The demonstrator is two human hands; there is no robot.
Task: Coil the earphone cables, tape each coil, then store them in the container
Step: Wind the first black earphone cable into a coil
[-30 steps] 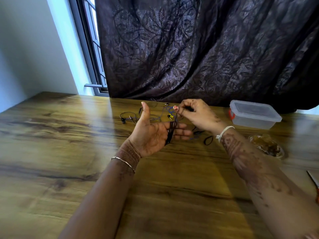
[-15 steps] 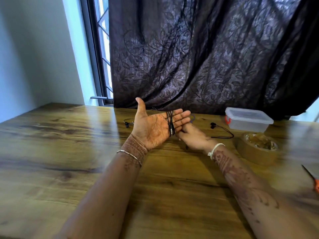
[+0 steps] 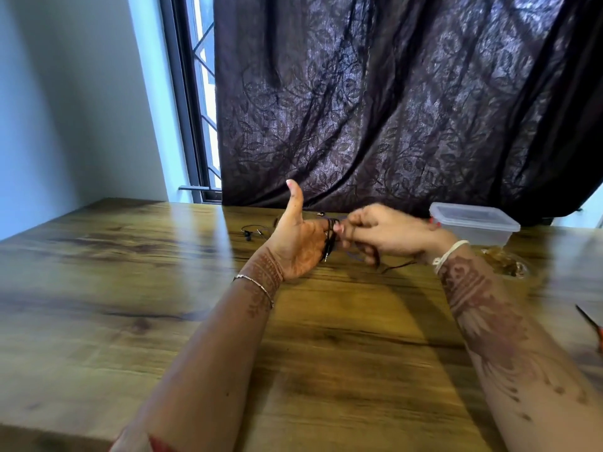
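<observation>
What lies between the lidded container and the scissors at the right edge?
Head view: a tape roll lies flat just in front of the container; beyond it, bare table to the scissors.

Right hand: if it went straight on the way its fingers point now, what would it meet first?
Most likely the earphone cable wound round the fingers of the left hand, directly ahead of the right hand and seemingly almost touching it. Motion blur hides the exact gap.

Two hands (image 3: 298, 247) (image 3: 388, 233), two earphone cables (image 3: 329, 244) (image 3: 253, 229), one container (image 3: 473, 225), one tape roll (image 3: 510, 267)
</observation>
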